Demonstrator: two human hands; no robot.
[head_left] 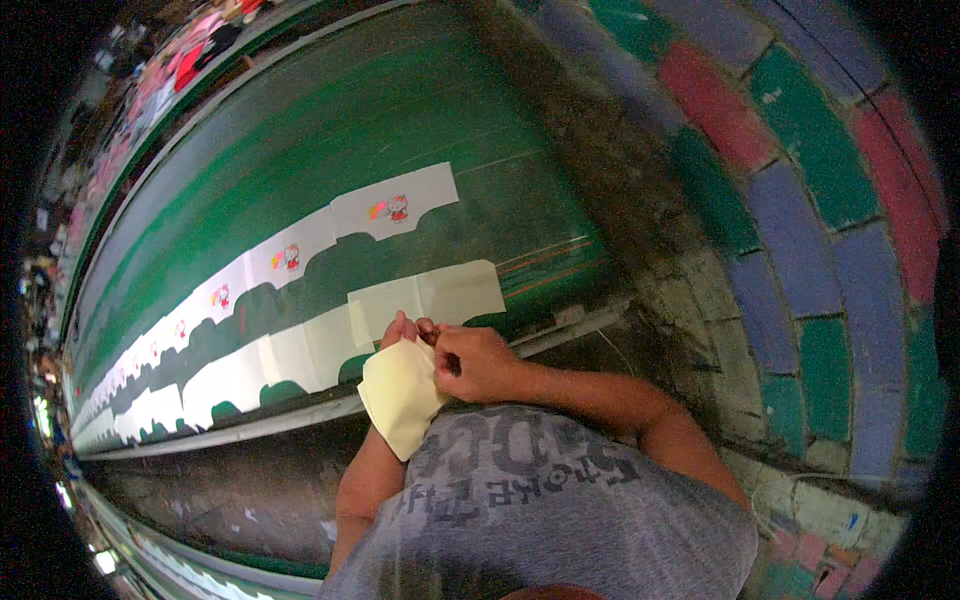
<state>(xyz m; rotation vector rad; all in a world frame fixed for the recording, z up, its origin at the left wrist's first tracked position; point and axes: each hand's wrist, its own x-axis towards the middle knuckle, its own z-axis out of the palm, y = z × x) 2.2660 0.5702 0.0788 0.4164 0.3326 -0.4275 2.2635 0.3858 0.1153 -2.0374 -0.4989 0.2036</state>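
A pale yellow cut fabric piece (402, 400), perhaps several layered together, drapes over my left hand (402, 328) in front of my chest. Only the fingertips of that hand show past its upper edge; the rest is covered. My right hand (478, 362) is closed with fingers curled, right at the upper right corner of the cloth. It seems to pinch that edge, but the fingertips are partly hidden. Just beyond my hands, a pale cream fabric panel (430, 298) lies flat on the long green table (520, 220).
A far row of white fabric panels (395, 205) with small printed cartoon figures runs along the table. A nearer row of plain panels (310, 350) lies beside it. To the right stands a painted brick wall (800, 240). Colourful cloths (190, 65) are heaped at the far left.
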